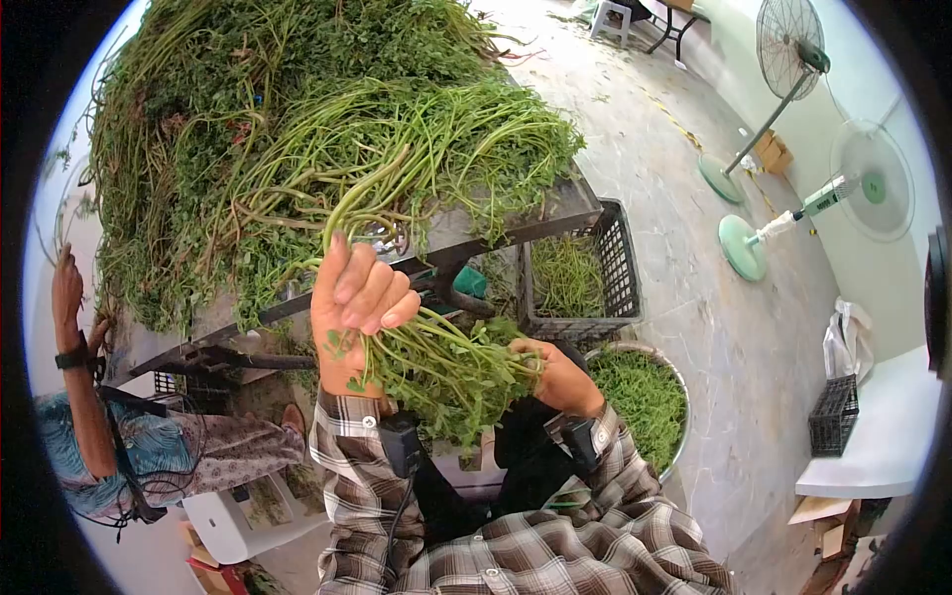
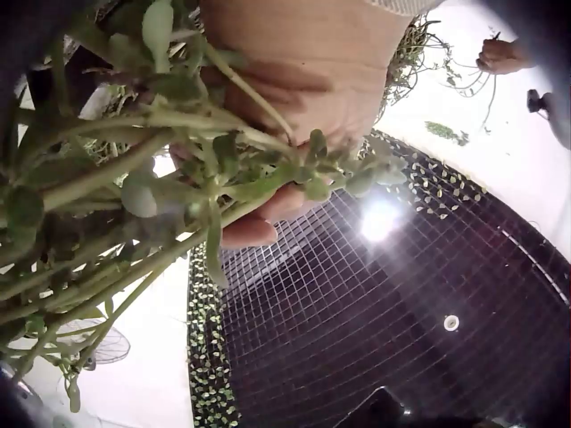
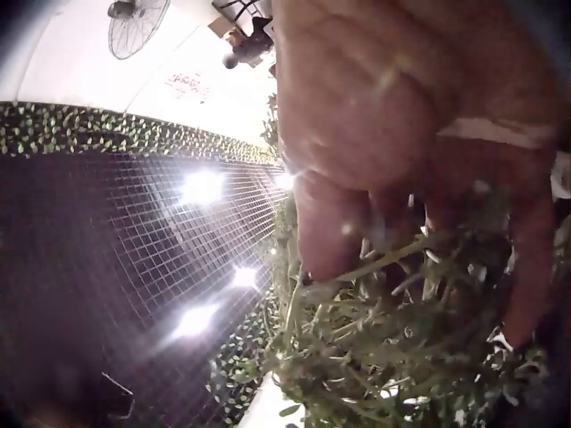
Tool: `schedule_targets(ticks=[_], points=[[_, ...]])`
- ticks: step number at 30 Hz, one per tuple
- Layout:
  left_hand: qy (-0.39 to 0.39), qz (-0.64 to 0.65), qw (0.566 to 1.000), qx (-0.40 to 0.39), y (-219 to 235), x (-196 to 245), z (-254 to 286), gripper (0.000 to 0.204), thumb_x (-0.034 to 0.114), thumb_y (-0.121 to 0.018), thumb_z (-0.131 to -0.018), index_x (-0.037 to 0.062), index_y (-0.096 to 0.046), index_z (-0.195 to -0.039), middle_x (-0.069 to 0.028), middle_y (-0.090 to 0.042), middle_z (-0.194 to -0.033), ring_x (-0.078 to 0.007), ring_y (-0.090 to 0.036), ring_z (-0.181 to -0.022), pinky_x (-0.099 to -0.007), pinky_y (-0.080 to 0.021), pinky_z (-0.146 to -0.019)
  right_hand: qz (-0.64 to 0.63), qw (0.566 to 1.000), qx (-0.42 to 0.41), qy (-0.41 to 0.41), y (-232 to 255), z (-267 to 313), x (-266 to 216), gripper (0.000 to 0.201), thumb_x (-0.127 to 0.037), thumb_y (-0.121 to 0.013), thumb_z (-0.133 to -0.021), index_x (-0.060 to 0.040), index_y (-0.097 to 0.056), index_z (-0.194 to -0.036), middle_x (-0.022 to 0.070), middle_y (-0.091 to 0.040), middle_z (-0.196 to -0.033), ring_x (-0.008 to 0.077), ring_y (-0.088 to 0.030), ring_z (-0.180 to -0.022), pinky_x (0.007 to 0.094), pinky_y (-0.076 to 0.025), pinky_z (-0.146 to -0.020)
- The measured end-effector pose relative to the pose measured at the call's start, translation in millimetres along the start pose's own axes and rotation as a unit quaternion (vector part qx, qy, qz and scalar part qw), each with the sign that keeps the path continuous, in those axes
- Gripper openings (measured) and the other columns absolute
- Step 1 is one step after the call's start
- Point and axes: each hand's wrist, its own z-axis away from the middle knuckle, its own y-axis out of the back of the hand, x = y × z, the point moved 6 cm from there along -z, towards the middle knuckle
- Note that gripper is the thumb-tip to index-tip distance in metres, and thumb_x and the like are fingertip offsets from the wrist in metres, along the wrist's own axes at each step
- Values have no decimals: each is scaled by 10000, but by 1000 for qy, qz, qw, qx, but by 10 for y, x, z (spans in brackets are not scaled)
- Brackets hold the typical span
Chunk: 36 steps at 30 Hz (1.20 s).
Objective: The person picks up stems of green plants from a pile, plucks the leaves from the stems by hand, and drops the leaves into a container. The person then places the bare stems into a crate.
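A bunch of green leafy stems, with thick stalks and small rounded leaves like purslane, is stretched between my two hands over my lap. My left hand grips the stalk end with curled fingers, beside the table's front edge. Thick pale stalks extend beyond that hand, over the pile. At the leafy end, my right hand holds the bunch. In the right wrist view, the fingers bend down into the leaves. Loose sprigs cross in front of my left hand in its wrist view.
A large heap of the same greens covers the dark table. A black crate holding stems and a round basin of trimmed greens stand to the right. Another person's hand is at the left. Standing fans are farther right.
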Motion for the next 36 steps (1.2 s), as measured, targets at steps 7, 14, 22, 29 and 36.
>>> schedule_targets(ticks=[7, 14, 22, 29, 36], points=[[11, -56, 998, 37, 54, -63, -10, 478, 291, -302, -995, 149, -430, -557, 38, -380, -420, -91, -348, -396, -262, -395, -500, -86, 987, 107, 88, 194, 16, -77, 189, -182, -542, -910, -38, -559, -1032, 51, -619, -946, 145, -614, -866, 292, -536, -650], [13, -64, 998, 18, 39, -39, -6, 480, 292, -321, -989, 153, -423, -541, 46, -384, -414, -84, -347, -382, -252, -387, -478, -56, 992, 105, 42, 102, 63, -111, 309, -193, -501, -924, -37, -490, -1190, 58, -601, -1006, 155, -608, -893, 336, -563, -691], [20, -74, 996, 51, 59, -76, 1, 496, 293, -315, -989, 163, -408, -520, 52, -359, -397, -81, -341, -371, -249, -379, -460, 154, 959, 233, 44, 423, 197, -233, 311, -172, -486, -917, -41, -526, -1196, 54, -597, -1048, 131, -563, -950, 272, -524, -691], [40, -120, 990, 60, 42, -156, 16, 483, 307, -337, -981, 172, -364, -518, 67, -330, -399, -67, -316, -381, -226, -333, -450, 494, 837, 80, 221, -214, -117, -839, 288, -178, -505, -904, -41, -556, -1153, 63, -547, -1092, 175, -516, -999, 296, -384, -895], [47, -130, 989, 61, 53, -155, 25, 475, 304, -370, -969, 175, -350, -512, 68, -327, -398, -63, -297, -384, -223, -313, -446, 264, 962, -58, 32, -466, -326, -536, 280, -173, -494, -921, 9, -554, -1126, 18, -581, -1020, 89, -514, -933, 240, -403, -841]])
